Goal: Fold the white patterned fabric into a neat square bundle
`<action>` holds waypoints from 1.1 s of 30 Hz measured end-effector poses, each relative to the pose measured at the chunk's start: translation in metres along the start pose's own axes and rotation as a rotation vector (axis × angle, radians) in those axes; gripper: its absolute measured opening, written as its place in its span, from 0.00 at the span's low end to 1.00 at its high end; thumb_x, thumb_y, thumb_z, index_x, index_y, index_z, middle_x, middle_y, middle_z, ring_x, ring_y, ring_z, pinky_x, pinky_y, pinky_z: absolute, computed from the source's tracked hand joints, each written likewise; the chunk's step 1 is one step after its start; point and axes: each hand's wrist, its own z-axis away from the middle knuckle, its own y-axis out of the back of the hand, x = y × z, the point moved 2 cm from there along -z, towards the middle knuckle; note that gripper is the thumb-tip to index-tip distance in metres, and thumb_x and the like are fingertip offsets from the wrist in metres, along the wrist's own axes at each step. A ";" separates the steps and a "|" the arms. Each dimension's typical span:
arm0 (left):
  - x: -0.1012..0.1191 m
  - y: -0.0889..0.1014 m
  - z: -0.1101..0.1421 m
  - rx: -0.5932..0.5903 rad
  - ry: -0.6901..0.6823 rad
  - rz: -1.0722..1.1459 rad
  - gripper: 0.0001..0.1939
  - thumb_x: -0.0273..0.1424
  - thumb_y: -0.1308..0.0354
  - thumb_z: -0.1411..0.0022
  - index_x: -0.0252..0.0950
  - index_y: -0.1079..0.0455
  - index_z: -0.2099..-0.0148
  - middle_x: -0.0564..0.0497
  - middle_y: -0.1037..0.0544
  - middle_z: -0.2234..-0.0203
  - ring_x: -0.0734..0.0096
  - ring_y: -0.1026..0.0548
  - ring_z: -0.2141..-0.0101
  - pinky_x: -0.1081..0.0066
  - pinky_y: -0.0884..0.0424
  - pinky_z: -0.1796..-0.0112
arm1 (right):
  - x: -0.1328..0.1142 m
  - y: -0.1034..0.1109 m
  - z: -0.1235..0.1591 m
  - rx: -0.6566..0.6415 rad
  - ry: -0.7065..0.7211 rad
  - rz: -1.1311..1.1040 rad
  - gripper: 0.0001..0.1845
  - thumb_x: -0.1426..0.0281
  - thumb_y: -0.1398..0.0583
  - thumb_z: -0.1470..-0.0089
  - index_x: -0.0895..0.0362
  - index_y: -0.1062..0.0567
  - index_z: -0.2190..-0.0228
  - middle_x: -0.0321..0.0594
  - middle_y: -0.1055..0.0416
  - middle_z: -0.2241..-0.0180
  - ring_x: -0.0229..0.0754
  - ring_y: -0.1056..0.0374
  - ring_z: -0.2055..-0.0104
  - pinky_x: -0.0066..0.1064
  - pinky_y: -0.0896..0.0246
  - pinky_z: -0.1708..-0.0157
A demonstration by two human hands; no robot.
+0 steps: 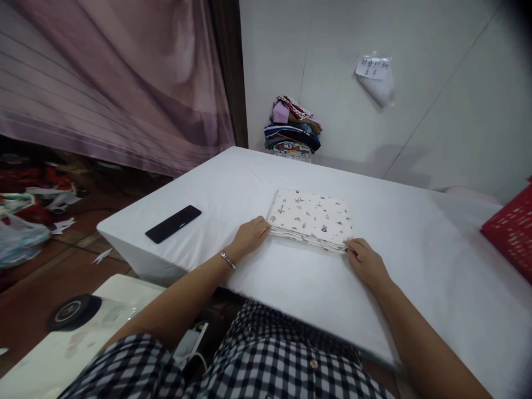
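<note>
A folded white cloth with small printed figures (311,217) lies flat on the white table (291,277). My left hand (249,235) rests at its near left corner, fingers curled against the edge. At the near right corner my right hand (366,261) has its fingertips pinched on the cloth's layers. Both hands lie on the table top.
A black phone (173,223) lies near the table's left corner. A pile of folded coloured clothes (293,128) stands at the far edge by the wall. A red basket (510,230) sits at the right edge. A bag with a paper label (376,77) hangs on the wall.
</note>
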 end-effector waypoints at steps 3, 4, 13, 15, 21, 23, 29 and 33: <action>0.001 0.001 -0.004 0.012 0.025 0.026 0.12 0.36 0.56 0.35 0.40 0.32 0.59 0.51 0.28 0.62 0.71 0.29 0.65 0.72 0.36 0.68 | -0.001 0.001 0.000 0.010 -0.007 0.001 0.15 0.67 0.50 0.43 0.52 0.28 0.57 0.40 0.32 0.54 0.43 0.31 0.59 0.35 0.33 0.63; 0.002 0.001 -0.006 0.004 0.041 0.027 0.12 0.36 0.56 0.36 0.40 0.32 0.60 0.51 0.28 0.62 0.71 0.29 0.66 0.71 0.36 0.69 | -0.001 0.001 0.000 0.008 -0.006 0.001 0.15 0.67 0.50 0.43 0.52 0.28 0.57 0.40 0.32 0.54 0.43 0.31 0.58 0.35 0.33 0.63; 0.003 0.006 -0.005 -0.023 -0.026 -0.011 0.10 0.32 0.56 0.36 0.38 0.34 0.64 0.51 0.29 0.65 0.72 0.30 0.67 0.72 0.37 0.69 | 0.002 0.000 0.001 0.014 0.005 0.003 0.16 0.67 0.50 0.43 0.52 0.28 0.57 0.40 0.32 0.54 0.43 0.31 0.58 0.34 0.33 0.64; 0.001 0.004 -0.001 -0.014 -0.050 -0.025 0.10 0.32 0.56 0.36 0.38 0.34 0.63 0.51 0.29 0.65 0.71 0.30 0.65 0.72 0.36 0.68 | 0.002 0.000 0.001 0.020 0.008 0.007 0.15 0.67 0.50 0.43 0.52 0.28 0.57 0.40 0.31 0.54 0.42 0.30 0.60 0.33 0.33 0.65; -0.001 0.000 0.002 -0.026 -0.056 0.076 0.08 0.36 0.51 0.38 0.39 0.36 0.60 0.52 0.30 0.62 0.74 0.30 0.68 0.72 0.36 0.68 | 0.002 0.000 0.000 0.017 0.016 0.006 0.15 0.67 0.49 0.43 0.52 0.28 0.57 0.40 0.31 0.55 0.42 0.30 0.61 0.33 0.33 0.66; -0.002 0.001 0.001 -0.031 -0.057 0.105 0.07 0.35 0.50 0.39 0.39 0.36 0.60 0.52 0.30 0.62 0.74 0.31 0.68 0.72 0.36 0.69 | 0.002 0.000 0.001 0.016 0.016 0.001 0.15 0.67 0.50 0.43 0.52 0.28 0.57 0.41 0.31 0.55 0.42 0.30 0.60 0.33 0.33 0.65; 0.000 0.004 -0.006 -0.040 -0.022 0.170 0.05 0.32 0.52 0.40 0.38 0.37 0.63 0.52 0.31 0.64 0.75 0.32 0.71 0.73 0.36 0.69 | 0.001 -0.001 0.001 0.001 0.001 -0.004 0.15 0.67 0.50 0.43 0.53 0.28 0.57 0.41 0.32 0.54 0.43 0.31 0.59 0.34 0.33 0.64; 0.006 0.004 -0.011 -0.058 0.041 0.062 0.04 0.30 0.53 0.41 0.38 0.38 0.66 0.52 0.30 0.67 0.73 0.32 0.71 0.72 0.38 0.70 | 0.000 0.001 0.000 0.006 0.009 -0.002 0.15 0.67 0.50 0.43 0.52 0.28 0.57 0.41 0.32 0.54 0.42 0.31 0.59 0.34 0.33 0.64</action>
